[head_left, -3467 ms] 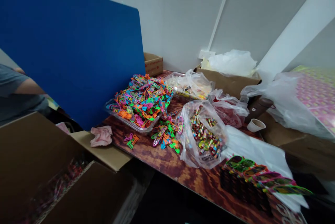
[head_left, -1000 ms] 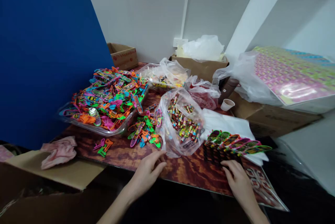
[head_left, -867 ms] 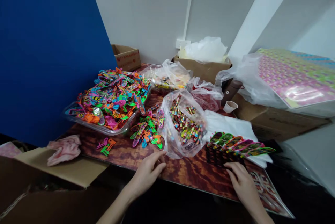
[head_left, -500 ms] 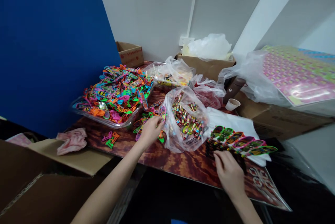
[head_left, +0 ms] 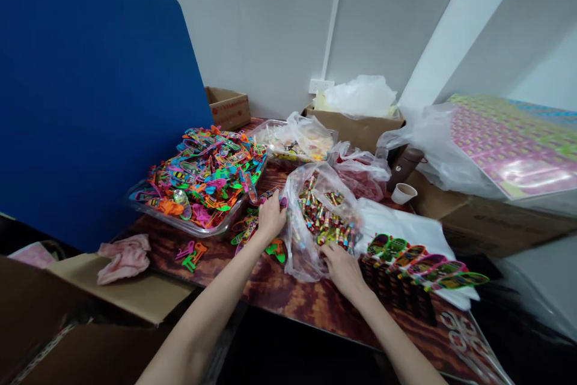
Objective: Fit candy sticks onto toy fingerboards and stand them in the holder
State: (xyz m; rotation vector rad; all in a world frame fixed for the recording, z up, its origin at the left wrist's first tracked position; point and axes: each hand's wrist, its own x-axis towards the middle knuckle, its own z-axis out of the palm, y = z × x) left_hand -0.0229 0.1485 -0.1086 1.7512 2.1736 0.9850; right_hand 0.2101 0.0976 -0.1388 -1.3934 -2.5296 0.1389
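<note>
My left hand [head_left: 270, 217] lies on a loose heap of small bright toy skateboards [head_left: 247, 230] beside a clear tray [head_left: 180, 224] piled with more of them. Its fingers are pressed together over the heap, and what they hold is hidden. My right hand [head_left: 341, 265] is at the lower edge of a clear plastic bag [head_left: 321, 212] of small wrapped pieces, fingers curled into the plastic. To its right, a row of toy skateboards [head_left: 421, 260] stands on a black rack.
A blue panel [head_left: 90, 103] stands at the left. An open cardboard box [head_left: 135, 296] with a pink cloth [head_left: 124, 256] sits front left. Behind are more bags [head_left: 360, 169], a paper cup [head_left: 402, 193], cardboard boxes [head_left: 356, 125] and bagged printed sheets [head_left: 509, 145].
Both hands came up from the table's front edge. My left hand moved onto the loose toy heap. My right hand moved left from the rack to the clear bag.
</note>
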